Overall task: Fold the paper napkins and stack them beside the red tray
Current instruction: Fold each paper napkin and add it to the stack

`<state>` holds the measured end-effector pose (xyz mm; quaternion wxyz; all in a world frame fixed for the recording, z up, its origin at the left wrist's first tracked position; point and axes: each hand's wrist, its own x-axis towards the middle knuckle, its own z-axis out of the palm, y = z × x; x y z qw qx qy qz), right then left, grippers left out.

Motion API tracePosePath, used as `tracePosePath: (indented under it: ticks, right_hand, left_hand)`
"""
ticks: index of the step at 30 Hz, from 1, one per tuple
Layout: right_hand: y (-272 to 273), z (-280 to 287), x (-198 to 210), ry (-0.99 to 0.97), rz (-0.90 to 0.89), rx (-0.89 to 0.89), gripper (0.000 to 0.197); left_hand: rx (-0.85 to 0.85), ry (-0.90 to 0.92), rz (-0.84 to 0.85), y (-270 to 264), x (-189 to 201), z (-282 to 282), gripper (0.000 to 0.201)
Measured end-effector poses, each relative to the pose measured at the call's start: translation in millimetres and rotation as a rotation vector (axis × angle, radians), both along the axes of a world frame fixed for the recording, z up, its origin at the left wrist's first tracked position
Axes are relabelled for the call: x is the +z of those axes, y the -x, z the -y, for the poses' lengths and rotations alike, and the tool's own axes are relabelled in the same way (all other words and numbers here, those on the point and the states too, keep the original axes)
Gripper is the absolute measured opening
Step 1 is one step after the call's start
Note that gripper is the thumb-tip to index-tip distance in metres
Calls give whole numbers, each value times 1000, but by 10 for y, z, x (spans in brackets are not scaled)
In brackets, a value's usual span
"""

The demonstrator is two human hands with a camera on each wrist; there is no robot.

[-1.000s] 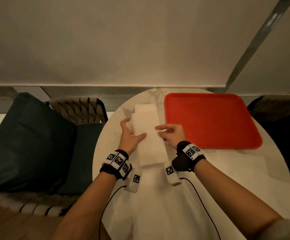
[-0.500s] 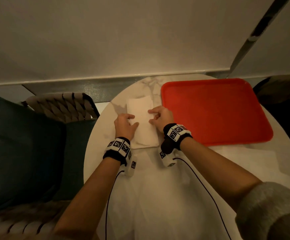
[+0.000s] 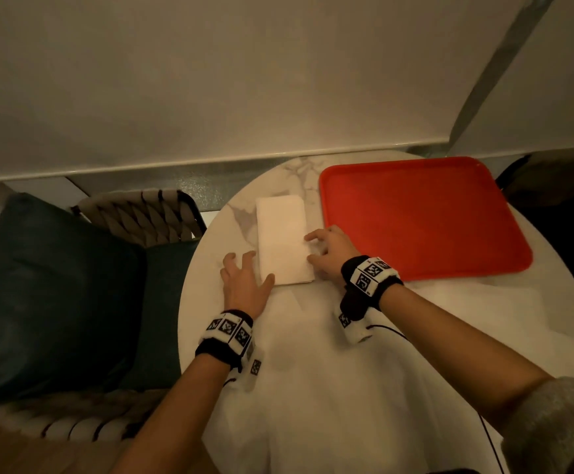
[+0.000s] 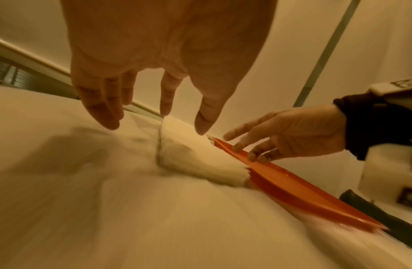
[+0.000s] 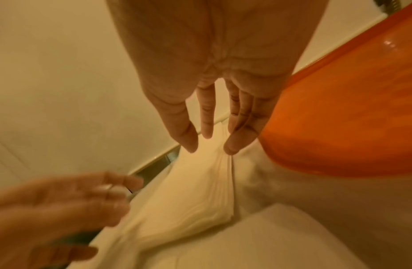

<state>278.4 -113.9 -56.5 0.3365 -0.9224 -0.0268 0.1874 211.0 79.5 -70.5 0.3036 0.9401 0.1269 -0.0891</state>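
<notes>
Napkins (image 3: 283,241): folded stack, flat on my worktop (image 3: 313,371), just left of the tray (image 3: 422,217), not touching it. My right hand (image 3: 330,251): fingers (image 5: 232,145) spread and straight, tips at the stack's right edge. My left hand (image 3: 244,282): fingers (image 4: 108,118) spread loosely, held just above the worktop at the stack's left near corner, thumb over its edge. Neither hand grips anything. Cushion (image 3: 56,285): on the chair to my left.

I seem to sit in a café: round marble table (image 3: 299,186), red tray (image 3: 422,220), woven chair (image 3: 141,217) with dark cushion (image 3: 52,285).
</notes>
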Motion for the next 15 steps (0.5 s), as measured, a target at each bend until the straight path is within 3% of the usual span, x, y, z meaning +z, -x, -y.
tracePosePath:
  ticks: [5, 9, 15]
  right_hand:
    - [600, 242, 156, 6, 26, 7, 40]
    - [1146, 412, 169, 44, -52, 26, 39]
    - [1916, 582, 71, 167, -47, 186, 47]
  left_hand:
    - [-101, -37, -35, 675, -46, 18, 56]
    - [-119, -148, -126, 1107, -149, 6, 89]
    - [68, -208, -196, 1336, -150, -175, 125]
